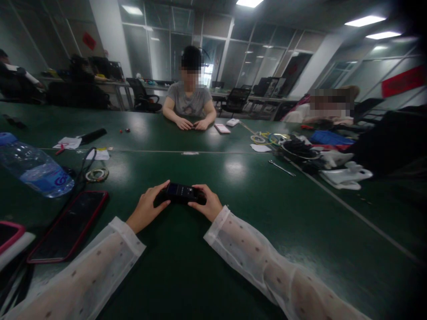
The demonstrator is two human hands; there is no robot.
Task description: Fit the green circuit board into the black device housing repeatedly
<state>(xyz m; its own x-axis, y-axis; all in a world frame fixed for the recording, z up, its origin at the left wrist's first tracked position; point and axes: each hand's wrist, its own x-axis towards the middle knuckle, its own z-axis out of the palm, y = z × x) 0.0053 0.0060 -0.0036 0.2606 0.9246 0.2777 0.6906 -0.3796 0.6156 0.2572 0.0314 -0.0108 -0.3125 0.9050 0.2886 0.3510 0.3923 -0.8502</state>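
A small black box-shaped device [180, 193] with a dark screen and a few light marks lies level between my two hands, just over the green tabletop. My left hand [149, 203] grips its left end, thumb in front and fingers behind. On the other end, my right hand [208, 202] holds it the same way, thumb near and fingers at the back. Whether the device touches the table I cannot tell. Sheer white dotted sleeves cover both forearms.
Left on the green table [160, 284] are a red-cased phone [70, 226], a water bottle [40, 171] and a beaded bracelet [97, 174]. A wrench [282, 168] and piled cables [300, 149] lie right. Opposite sits a person in grey [189, 100], hands on the table.
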